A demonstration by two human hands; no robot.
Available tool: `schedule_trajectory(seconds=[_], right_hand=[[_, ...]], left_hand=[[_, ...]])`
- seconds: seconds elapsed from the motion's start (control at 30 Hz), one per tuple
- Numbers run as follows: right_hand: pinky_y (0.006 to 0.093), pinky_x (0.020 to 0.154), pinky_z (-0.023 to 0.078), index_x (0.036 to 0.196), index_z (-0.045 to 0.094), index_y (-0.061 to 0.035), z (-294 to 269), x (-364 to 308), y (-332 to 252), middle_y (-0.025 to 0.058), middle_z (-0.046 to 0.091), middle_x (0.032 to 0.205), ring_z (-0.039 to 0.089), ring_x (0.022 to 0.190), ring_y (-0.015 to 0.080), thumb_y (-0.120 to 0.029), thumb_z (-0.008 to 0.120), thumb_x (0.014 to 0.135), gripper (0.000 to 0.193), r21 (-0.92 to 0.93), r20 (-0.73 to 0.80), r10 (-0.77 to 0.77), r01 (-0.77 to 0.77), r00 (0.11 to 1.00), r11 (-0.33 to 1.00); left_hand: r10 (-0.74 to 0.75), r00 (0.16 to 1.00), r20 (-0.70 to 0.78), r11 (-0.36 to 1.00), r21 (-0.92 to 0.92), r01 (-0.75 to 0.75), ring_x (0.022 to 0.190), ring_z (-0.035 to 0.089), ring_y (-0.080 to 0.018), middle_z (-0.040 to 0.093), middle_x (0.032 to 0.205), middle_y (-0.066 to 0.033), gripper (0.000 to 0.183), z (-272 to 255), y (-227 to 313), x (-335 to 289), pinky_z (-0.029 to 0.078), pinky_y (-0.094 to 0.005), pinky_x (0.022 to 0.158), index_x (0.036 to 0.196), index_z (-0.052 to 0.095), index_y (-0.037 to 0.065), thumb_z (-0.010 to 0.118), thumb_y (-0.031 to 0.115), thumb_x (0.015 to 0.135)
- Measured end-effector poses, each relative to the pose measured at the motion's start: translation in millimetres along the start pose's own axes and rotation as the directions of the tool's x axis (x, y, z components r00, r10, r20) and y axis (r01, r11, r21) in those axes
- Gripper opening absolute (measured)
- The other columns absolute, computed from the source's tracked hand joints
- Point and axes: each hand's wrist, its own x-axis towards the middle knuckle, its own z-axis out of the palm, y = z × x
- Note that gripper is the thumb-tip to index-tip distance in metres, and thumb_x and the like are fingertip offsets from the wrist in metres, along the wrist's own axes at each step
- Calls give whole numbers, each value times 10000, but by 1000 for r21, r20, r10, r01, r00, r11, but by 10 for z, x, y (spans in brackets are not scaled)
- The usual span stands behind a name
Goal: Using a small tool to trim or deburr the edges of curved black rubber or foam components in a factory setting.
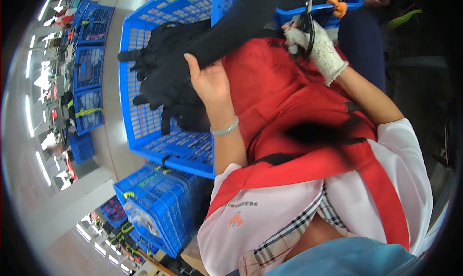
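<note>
Left grip wide at black fabric edge | right grip holding scissors near basket

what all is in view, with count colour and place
scissors: one, black handles, right hand
apron: one, red, centre
large crate: one, blue, beside apron
cloth pieces: several, black, across large crate
small crate: one, blue, upper right
other crates: several, blue, left
lights: several, white, left
shirt: one, white, bottom
fabric piece: one, pale blue, bottom
bracelet: one, pale, below left hand
left hand: one, bare, near cloth
right hand: one, gloved white, upper right
</note>
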Motion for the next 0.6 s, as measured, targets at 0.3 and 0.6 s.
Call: schedule_trajectory(seconds=[0.3,0.6], right_hand=[[165,482,472,837,606,-70,-308,405,-4,-20,575,671,550,547,61,-127,666,876,91,612,193,362,-400,912,682],[278,540,470,944,619,-65,-2315,2708,-794,53,631,747,588,609,138,-194,678,846,173,-265,83,68,-44,994,963]], left_hand=[[-189,971,150,682,731,20,910,593,-136,614,1046,-53,225,255,-1159,-436,486,-265,813,1088,598,-15,639,25,870],[-656,716,237,469,872,141,912,611,-128,646,1016,-84,269,77,-1161,-255,484,-243,794,1123,620,-23,630,14,857]])
